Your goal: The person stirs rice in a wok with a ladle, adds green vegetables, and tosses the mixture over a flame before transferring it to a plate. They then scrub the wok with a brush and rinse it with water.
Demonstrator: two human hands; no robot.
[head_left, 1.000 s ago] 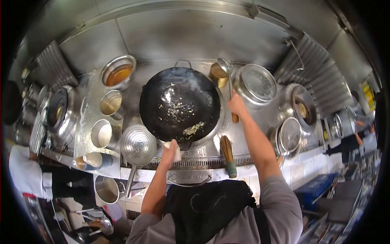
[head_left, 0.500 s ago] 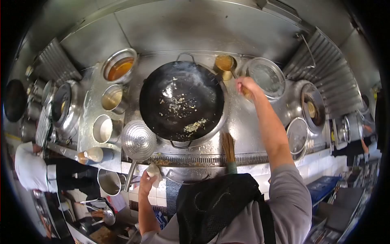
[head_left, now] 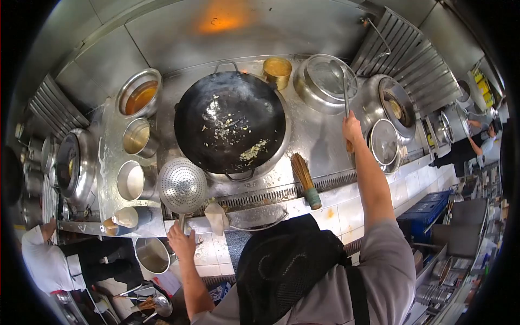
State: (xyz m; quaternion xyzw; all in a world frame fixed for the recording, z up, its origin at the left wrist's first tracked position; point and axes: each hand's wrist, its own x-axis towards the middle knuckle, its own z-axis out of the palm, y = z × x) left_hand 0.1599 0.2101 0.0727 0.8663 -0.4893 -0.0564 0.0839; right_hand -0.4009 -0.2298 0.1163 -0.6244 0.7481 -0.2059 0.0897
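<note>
My left hand point(head_left: 182, 243) is closed around the handle of a perforated metal skimmer point(head_left: 183, 185), whose round bowl lies at the lower left of the wok. A pale crumpled cloth point(head_left: 216, 218) lies on the counter edge just right of that hand. My right hand point(head_left: 352, 130) grips a metal ladle point(head_left: 346, 96). The ladle's bowl is over the lidded steel pot point(head_left: 319, 95) at the back right. Between my hands sits a large black wok point(head_left: 230, 116), with chopped pale bits scattered in its middle and a small heap at lower right.
A bamboo brush point(head_left: 304, 174) lies at the counter's front edge. Behind the wok stands a yellowish tin point(head_left: 277, 73). To the left are a bowl of amber liquid point(head_left: 139, 97), steel pots point(head_left: 131, 180) and bottles. A flame-coloured glow shows on the back wall. Other people stand far left and right.
My left hand has let go of the cloth and taken the skimmer's handle. My right hand has moved the ladle from the yellowish tin rightward to the lidded pot. An orange glow has appeared.
</note>
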